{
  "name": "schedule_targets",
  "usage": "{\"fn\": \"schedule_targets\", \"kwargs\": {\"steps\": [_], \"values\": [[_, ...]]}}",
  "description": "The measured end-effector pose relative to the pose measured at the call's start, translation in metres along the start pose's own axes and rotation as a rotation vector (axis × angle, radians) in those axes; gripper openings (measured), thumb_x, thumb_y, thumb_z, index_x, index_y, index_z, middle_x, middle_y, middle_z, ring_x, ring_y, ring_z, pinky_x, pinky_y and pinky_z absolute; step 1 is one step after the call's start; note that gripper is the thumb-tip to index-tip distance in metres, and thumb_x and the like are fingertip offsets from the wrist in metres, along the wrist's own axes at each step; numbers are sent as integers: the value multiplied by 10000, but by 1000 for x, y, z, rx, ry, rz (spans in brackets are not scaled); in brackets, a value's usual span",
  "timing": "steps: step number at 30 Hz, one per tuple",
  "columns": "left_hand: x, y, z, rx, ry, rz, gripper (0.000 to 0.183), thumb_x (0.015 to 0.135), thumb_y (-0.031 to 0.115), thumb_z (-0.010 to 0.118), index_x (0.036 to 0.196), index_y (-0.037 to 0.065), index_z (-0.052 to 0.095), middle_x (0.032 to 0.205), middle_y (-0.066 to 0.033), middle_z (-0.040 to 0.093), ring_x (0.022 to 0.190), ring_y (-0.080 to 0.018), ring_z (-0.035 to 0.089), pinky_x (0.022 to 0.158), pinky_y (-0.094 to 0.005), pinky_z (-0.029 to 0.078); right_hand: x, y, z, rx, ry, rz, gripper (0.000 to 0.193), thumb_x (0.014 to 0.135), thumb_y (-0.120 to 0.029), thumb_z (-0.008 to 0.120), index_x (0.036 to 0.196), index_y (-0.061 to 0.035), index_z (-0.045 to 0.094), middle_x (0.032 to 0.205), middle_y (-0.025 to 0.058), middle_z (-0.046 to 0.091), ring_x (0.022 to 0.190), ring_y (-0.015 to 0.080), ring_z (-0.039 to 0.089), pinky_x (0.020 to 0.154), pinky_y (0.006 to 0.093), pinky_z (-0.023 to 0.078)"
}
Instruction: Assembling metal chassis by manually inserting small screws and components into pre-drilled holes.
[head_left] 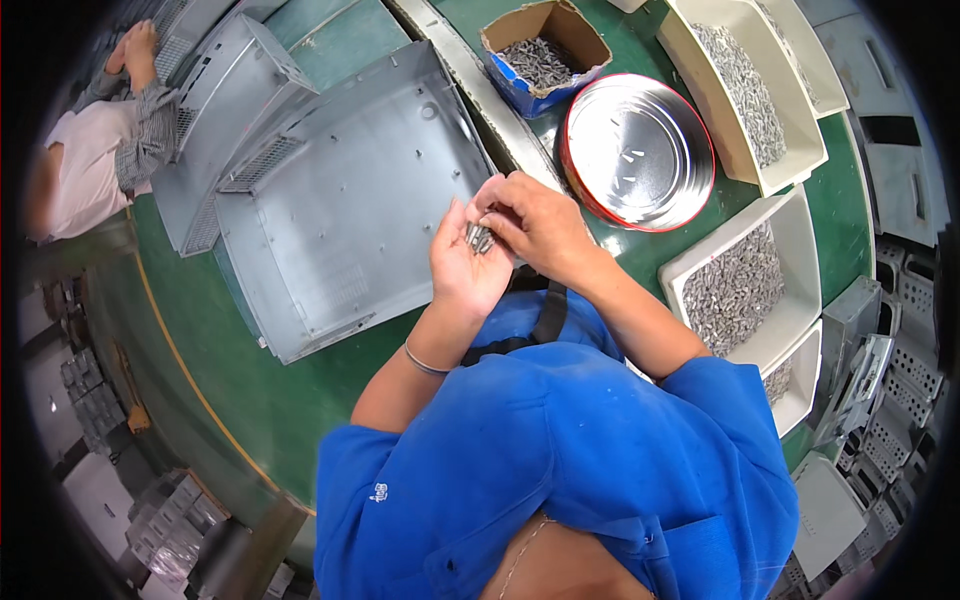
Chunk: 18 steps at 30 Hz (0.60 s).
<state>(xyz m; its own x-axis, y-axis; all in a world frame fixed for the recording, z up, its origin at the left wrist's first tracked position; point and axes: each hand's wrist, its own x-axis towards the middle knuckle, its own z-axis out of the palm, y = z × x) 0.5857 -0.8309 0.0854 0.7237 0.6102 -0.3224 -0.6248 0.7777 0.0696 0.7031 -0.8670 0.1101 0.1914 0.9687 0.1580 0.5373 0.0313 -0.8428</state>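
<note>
My left hand [462,268] is cupped, palm up, with a small heap of silver metal fasteners [480,238] in it. They look like short pins or studs; their exact kind is too small to tell. Over that palm my right hand [548,228] is closed, its thumb and fingers pinched together at the heap. Whatever lies between those fingertips is hidden. Both hands are above the near right edge of a large grey sheet-metal tray [350,230], whose floor carries several small upright studs.
A round red-rimmed tin [655,135] holds a few loose pieces. Beyond it stands a blue cardboard box [530,95] of fasteners. Cream bins [810,245] of metal pieces line the right. Another metal chassis [230,110] and a co-worker [105,160] are at the far left.
</note>
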Motion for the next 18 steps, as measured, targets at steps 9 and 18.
{"fn": "schedule_targets", "kwargs": {"steps": [9,18], "values": [[-27,3,-2,21,164,-2,454,916,241,307,1245,-70,321,1261,-193,393,1199,-261,354,1029,-391,257,-27,24,7,504,45,42,49,808,-90,534,819,-55,501,781,40,507,641,140,526,542,249,433],[-38,19,-26,-40,235,-7,320,883,190,410,1102,-20,509,1098,-185,541,965,-262,537,852,-369,424,-18,95,19,632,95,348,120,807,-67,525,878,-5,599,754,-6,530,632,61,497,557,194,420]]}}
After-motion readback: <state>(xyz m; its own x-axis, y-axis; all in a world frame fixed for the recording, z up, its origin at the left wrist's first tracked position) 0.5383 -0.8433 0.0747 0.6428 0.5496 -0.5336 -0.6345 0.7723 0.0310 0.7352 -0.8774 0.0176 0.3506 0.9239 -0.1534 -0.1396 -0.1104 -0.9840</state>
